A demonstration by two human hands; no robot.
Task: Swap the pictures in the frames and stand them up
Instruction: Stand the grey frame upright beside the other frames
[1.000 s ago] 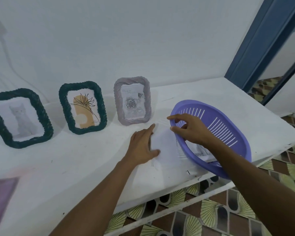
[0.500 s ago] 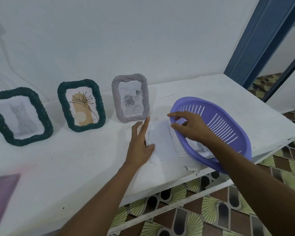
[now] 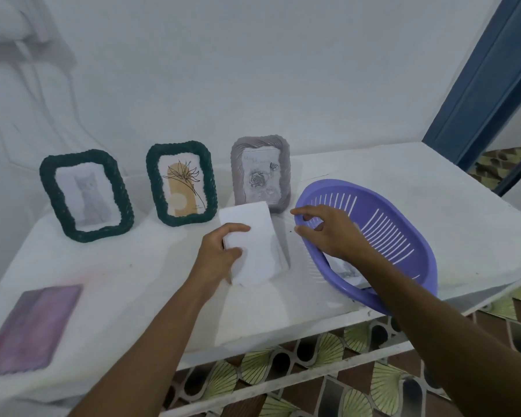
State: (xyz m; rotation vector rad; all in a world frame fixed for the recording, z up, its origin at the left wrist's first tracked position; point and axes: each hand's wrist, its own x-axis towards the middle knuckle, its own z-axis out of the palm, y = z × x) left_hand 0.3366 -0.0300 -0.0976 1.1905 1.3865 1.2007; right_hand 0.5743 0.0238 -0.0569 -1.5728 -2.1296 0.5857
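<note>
Green frames x2 [image 3: 86, 195], grey x1 [image 3: 260, 173]; left hand [image 3: 220, 251] grips white frame [image 3: 253, 245], right hand [image 3: 328, 233] loosely open.

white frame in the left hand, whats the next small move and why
Probably turn the white frame over to reach its back. The left hand grips it by one edge, blank side up, while the right hand rests open on the purple basket rim; three frames already stand.
</note>
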